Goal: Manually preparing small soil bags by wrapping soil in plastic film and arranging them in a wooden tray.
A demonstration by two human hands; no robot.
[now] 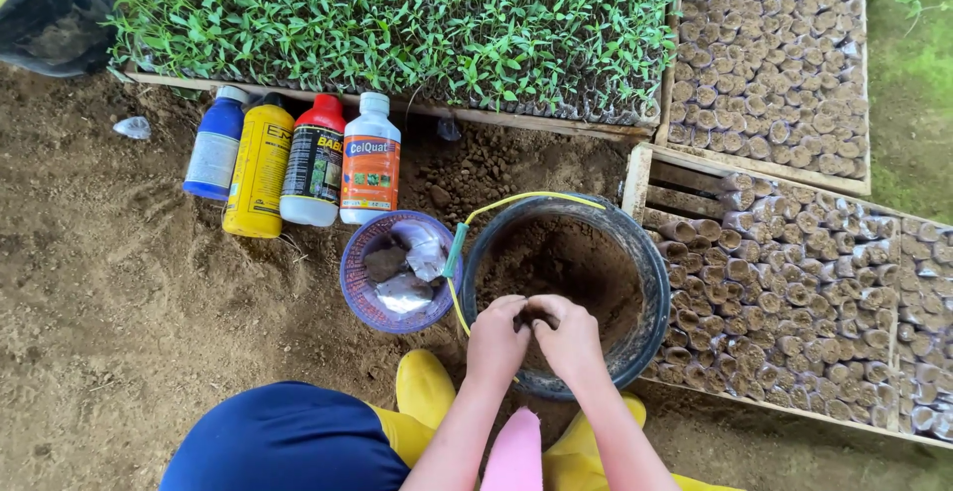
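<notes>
4 labelled bottles on soil, L to R: blue (214, 144), yellow (258, 166), red-capped black-label (314, 161), white w/ orange label (369, 158)

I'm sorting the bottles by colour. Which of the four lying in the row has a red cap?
The third bottle from the left, dark-labelled with a white base. The others have blue, yellow and white caps.

Even, soft daylight, bright without harsh sun; shadows are faint and diffuse, darkest inside the black bucket (566, 292) and under the seedling bed (397, 24). Mild glare on the glossy bottles (298, 158) and the plastic scraps in the purple pail (397, 273). Centre is sharp; wide-angle lens bends the crate edges (764, 178) toward the corners, where detail softens.
</notes>
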